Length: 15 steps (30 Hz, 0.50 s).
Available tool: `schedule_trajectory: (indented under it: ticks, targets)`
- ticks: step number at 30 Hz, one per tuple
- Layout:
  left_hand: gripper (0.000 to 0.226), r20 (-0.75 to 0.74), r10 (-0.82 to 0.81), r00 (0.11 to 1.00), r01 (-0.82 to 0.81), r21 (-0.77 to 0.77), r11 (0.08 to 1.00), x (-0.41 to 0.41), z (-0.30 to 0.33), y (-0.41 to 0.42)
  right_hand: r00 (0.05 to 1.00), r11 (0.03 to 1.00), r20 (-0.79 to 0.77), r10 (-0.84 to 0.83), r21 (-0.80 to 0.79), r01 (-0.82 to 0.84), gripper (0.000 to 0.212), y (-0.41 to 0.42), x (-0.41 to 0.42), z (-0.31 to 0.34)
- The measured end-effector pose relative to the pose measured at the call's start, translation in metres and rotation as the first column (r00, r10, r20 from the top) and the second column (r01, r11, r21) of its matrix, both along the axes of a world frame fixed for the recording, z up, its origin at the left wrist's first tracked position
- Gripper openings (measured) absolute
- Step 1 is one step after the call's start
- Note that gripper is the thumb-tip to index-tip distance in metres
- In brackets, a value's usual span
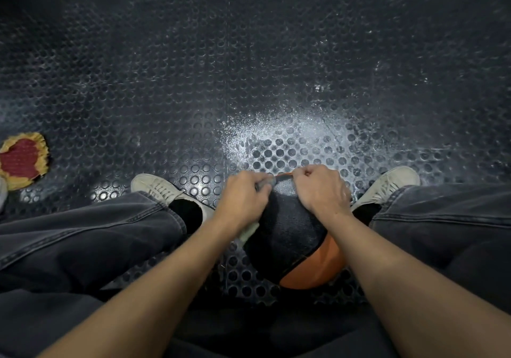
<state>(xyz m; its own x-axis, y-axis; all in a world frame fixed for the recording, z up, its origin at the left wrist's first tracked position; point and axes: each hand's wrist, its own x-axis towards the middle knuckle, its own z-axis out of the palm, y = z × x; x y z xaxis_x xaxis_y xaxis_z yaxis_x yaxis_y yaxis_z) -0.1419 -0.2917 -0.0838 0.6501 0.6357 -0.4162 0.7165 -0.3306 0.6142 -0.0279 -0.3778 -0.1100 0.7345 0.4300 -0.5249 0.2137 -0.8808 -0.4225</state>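
The black cloth (287, 227) lies draped over the orange ball (312, 269), which sits on the floor (193, 81). At the ball's far edge, the left hand (243, 200) and right hand (320, 188) have their fingers curled tight, pinching the cloth's rim.

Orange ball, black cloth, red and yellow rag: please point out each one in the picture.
orange ball (312, 272), head view, its bare lower part.
black cloth (287, 227), head view, the middle, over the ball.
red and yellow rag (20, 161), head view, its red centre.
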Motion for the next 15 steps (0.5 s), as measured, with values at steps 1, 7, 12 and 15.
schedule_trajectory:
  ticks: [1,7,12,15]
  targets:
    - [0.022,0.041,-0.051,0.998,0.048,0.064,0.997,-0.008,0.004,-0.010,1.000,1.000,0.004,0.004,-0.013,-0.004,0.035,0.000,0.003,0.000]
    - [0.018,-0.072,0.079,0.994,-0.077,0.027,0.997,0.007,-0.014,0.008,0.998,0.998,-0.023,0.063,0.009,-0.063,0.033,0.006,-0.007,0.001]
    - [0.017,0.080,-0.081,0.994,0.069,0.147,0.987,-0.013,-0.001,-0.020,0.997,0.998,0.034,0.068,-0.016,-0.068,0.036,0.001,-0.006,0.004]
    - [0.017,0.126,-0.097,0.987,0.071,0.196,0.978,-0.023,0.002,-0.027,0.996,0.996,0.006,0.091,0.004,-0.091,0.036,0.001,-0.005,0.006]
